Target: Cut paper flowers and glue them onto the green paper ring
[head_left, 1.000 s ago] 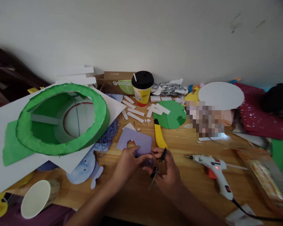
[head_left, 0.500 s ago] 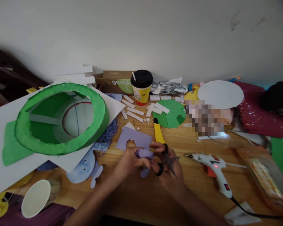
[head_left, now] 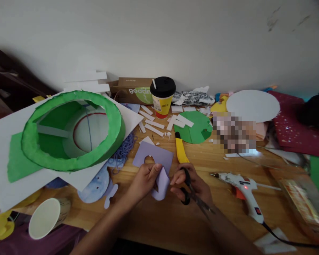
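Observation:
My left hand [head_left: 145, 179] pinches a small lilac paper cut-out [head_left: 161, 186] just above the wooden table [head_left: 223, 166]. My right hand [head_left: 194, 184] has fingers through the black handles of a pair of scissors [head_left: 192, 193], whose blades point down and right, away from the cut-out. Behind the hands lies a lilac sheet [head_left: 154, 156] with a notch cut out of it. A yellow utility knife [head_left: 180, 150] lies beside that sheet.
A large green paper ring [head_left: 71, 129] sits on white card at the left. A white glue gun [head_left: 241, 189] with a red light lies to the right, its cord trailing off. A black-lidded cup [head_left: 162, 95], white strips, a green disc [head_left: 198, 127] and a paper cup [head_left: 46, 217] surround the work spot.
The scissors have turned so the blades swing from pointing down-left to down-right. My left hand now holds the lilac cut-out hanging downward.

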Motion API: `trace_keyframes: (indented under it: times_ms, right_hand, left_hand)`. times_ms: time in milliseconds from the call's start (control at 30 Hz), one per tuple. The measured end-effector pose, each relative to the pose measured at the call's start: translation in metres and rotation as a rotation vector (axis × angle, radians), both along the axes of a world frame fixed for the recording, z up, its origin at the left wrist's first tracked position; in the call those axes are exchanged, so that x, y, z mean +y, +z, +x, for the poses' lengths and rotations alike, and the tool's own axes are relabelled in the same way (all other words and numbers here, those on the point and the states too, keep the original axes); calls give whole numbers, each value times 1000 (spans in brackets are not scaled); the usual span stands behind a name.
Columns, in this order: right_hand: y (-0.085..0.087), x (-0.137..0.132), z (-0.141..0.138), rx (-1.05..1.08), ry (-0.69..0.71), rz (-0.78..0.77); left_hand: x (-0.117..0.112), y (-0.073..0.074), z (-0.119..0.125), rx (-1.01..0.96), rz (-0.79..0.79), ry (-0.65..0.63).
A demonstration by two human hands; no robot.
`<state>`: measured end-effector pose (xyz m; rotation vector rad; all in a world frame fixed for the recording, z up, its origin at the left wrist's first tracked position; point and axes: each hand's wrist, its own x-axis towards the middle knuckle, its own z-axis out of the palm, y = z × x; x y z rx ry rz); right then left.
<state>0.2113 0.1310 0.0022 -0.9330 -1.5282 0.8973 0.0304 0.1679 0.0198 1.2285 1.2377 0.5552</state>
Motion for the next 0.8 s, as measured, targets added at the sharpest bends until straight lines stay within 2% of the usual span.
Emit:
trace_keyframes:
  times_ms: [100,200,267,433,500,567,667,800]
  right_hand:
    - [0,1,2,-42,-42,-65]
    - [0,0,1,-38,39,-119]
    - [0,-2,-1,-8,71,-140]
    - [1,-3,-4,92,0,-242]
    - [2,-1,-3,101,-22,-231]
    - [2,3,-1,102,-47,-157]
    - [4,6,1,61,-18,-64]
    - [5,5,0,70,22,-159]
  left_hand:
    - [1,5,-1,98,29,-14]
    - [3,12,-2,158,107,-13]
    - [4,14,-2,151,100,-19]
    - [3,14,2,133,83,-48]
    - [4,12,3,110,70,-51]
    - [4,11,4,84,37,-60]
    - [4,9,5,91,-3,-70]
    - [5,11,7,98,15,-69]
